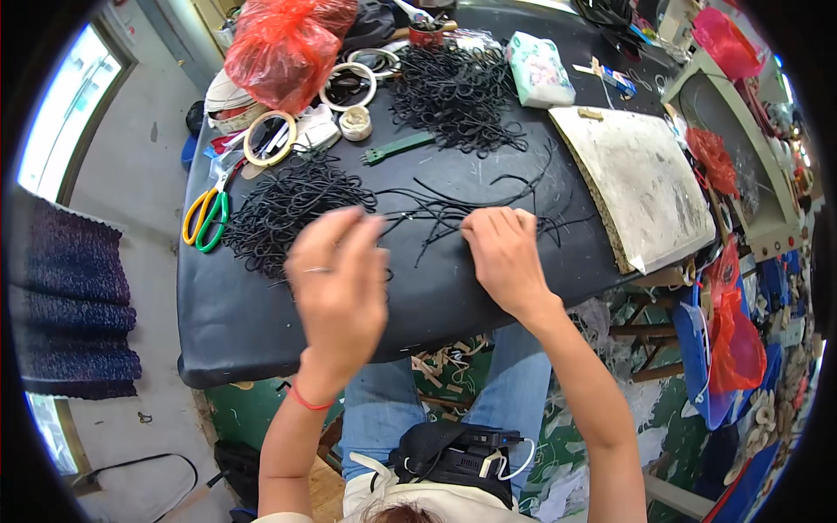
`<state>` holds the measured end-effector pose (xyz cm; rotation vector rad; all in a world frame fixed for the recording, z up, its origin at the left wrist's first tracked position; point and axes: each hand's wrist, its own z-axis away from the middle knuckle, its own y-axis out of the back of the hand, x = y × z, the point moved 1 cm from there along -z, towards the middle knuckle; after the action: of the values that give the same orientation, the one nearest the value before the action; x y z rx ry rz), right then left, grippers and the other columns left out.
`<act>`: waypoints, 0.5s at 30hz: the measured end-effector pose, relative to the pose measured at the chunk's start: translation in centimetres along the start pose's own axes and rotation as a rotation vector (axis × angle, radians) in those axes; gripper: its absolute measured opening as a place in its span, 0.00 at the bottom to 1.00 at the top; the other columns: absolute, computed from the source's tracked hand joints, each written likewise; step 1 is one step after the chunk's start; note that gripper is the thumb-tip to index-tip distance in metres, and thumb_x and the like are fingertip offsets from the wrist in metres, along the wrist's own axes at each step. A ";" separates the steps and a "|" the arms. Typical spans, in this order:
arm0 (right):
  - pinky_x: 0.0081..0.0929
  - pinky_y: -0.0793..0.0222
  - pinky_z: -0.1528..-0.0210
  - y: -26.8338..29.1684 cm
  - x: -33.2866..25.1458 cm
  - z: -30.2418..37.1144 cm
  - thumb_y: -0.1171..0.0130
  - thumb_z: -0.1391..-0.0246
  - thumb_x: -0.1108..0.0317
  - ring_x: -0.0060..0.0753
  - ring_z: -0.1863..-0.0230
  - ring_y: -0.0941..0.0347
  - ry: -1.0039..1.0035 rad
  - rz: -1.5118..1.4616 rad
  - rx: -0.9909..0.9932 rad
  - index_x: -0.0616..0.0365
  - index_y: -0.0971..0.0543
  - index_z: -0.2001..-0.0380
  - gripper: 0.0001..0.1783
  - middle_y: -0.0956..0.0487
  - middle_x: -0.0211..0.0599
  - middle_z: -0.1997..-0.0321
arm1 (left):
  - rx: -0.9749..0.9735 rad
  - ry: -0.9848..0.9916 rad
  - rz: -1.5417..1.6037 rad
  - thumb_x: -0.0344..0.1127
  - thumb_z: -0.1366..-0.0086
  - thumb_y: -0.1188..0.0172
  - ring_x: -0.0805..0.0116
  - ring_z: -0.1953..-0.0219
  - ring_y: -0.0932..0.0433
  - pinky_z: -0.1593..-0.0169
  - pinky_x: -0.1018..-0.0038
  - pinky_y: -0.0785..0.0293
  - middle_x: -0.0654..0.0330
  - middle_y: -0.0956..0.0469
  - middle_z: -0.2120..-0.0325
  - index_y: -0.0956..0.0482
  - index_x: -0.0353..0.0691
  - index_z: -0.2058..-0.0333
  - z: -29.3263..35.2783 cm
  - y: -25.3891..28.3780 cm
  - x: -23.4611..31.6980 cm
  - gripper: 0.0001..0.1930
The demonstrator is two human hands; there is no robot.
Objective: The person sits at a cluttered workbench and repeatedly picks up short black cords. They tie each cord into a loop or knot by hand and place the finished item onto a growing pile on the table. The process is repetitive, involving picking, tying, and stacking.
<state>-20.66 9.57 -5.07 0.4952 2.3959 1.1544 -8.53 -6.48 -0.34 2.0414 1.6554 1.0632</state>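
Observation:
My right hand (506, 257) is closed over the ends of several loose black cords (436, 209) near the middle of the table, its fingertips pressed together. In front of the left heap of black cords (296, 205), my left hand (340, 279) is raised above the table with bent fingers and a ring. Motion blurs its fingers, so whether they hold a cord cannot be made out. The loose cords run from the left heap toward my right hand. A second tangled heap of black cords (453, 91) lies farther back.
Green-and-orange-handled scissors (207, 218) lie at the left edge, near tape rolls (270, 139) and a red plastic bag (288, 52). A green strip-shaped tool (397, 148) lies between the heaps. On the right are a pale worn board (641, 187) and a tissue pack (539, 70).

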 end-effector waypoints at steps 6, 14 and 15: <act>0.33 0.43 0.56 4.4 -1.6 0.0 0.45 0.54 0.73 0.34 0.66 0.32 0.078 -0.153 -0.056 0.55 0.28 0.68 0.07 0.30 0.33 0.72 | -0.370 0.013 0.263 0.27 0.46 0.41 0.63 0.63 0.23 0.56 0.70 0.30 0.57 0.23 0.67 0.24 0.36 0.61 -0.7 -2.3 1.9 0.12; 0.26 0.35 0.74 7.2 -1.6 0.6 0.42 0.53 0.77 0.36 0.76 0.29 -0.413 -0.417 0.196 0.61 0.24 0.70 0.05 0.27 0.39 0.75 | -0.600 1.099 1.450 0.38 0.38 0.45 0.74 0.66 0.22 0.67 0.81 0.26 0.60 0.21 0.69 0.25 0.34 0.63 3.3 -1.8 2.6 0.12; 0.26 0.35 0.73 6.7 -2.7 1.0 0.42 0.53 0.77 0.36 0.76 0.29 -0.430 -0.425 0.210 0.61 0.24 0.70 0.05 0.27 0.39 0.75 | -0.589 1.180 1.439 0.39 0.37 0.46 0.74 0.66 0.22 0.67 0.82 0.26 0.59 0.22 0.68 0.26 0.37 0.60 3.3 -1.8 3.4 0.13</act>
<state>-17.02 12.79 0.33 0.2445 2.1080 0.5504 -7.25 -2.14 -2.52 1.9886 -0.4806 3.0235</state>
